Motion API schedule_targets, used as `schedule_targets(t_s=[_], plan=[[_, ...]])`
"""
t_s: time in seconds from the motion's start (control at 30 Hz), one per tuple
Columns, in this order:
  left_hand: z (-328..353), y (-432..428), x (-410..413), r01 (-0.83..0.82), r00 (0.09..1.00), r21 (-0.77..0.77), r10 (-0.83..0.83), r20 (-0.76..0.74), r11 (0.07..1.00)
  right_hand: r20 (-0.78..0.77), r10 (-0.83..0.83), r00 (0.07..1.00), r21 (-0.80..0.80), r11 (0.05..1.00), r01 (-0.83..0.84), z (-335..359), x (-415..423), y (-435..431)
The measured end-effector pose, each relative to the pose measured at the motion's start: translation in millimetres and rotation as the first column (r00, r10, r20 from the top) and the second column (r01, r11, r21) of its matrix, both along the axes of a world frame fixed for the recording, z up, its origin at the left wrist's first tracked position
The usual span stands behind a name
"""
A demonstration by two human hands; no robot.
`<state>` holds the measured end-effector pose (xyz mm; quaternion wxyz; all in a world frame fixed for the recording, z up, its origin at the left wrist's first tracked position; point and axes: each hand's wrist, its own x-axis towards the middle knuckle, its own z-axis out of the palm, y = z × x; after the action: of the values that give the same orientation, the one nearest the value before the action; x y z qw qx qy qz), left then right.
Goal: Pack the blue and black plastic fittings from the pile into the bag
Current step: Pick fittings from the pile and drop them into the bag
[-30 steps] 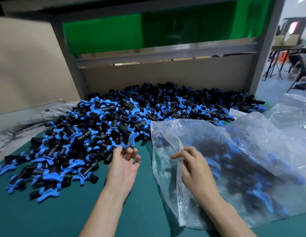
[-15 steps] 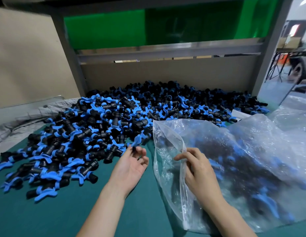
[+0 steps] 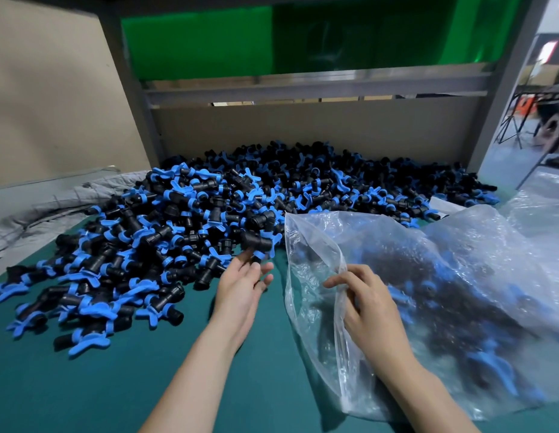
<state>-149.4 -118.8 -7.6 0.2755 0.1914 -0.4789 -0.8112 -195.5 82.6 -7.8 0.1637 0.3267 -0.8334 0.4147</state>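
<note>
A large pile of blue and black plastic fittings [image 3: 209,220] covers the green table [image 3: 84,385] from the left to the back. My left hand [image 3: 244,285] lies palm up at the pile's near edge and pinches one black fitting with a blue ring [image 3: 256,243] at its fingertips. To the right lies the clear plastic bag [image 3: 444,292], holding several fittings, its mouth facing the pile. My right hand [image 3: 369,307] grips the rim of the bag's mouth and holds it up.
A grey cloth [image 3: 37,214] is bunched at the left edge. A beige board [image 3: 303,129] and grey metal frame posts [image 3: 131,98] close off the back. More clear plastic [image 3: 544,207] lies at the far right.
My left hand has moved right along the pile's edge toward the bag's mouth and now has a fitting at its fingertips. My right hand has kept its hold on the bag rim.
</note>
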Motion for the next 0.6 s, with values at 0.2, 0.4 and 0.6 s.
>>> schedule_targets(t_s=[0.2,0.4,0.6], plan=[[-1,7,2,-0.052,0.993,-0.455,0.094,0.071,0.889,0.011,0.002,1.0,-0.001,1.0,-0.002,1,0,-1],[1,8,1,-0.053,0.994,-0.454,0.092,0.065,0.89,0.019,-0.003,1.0,-0.004,1.0,0.004,0,-1,-1],[2,12,1,-0.084,0.994,-0.434,0.107,0.03,0.897,0.019,-0.001,1.0,-0.005,1.0,0.001,0,-1,-1]])
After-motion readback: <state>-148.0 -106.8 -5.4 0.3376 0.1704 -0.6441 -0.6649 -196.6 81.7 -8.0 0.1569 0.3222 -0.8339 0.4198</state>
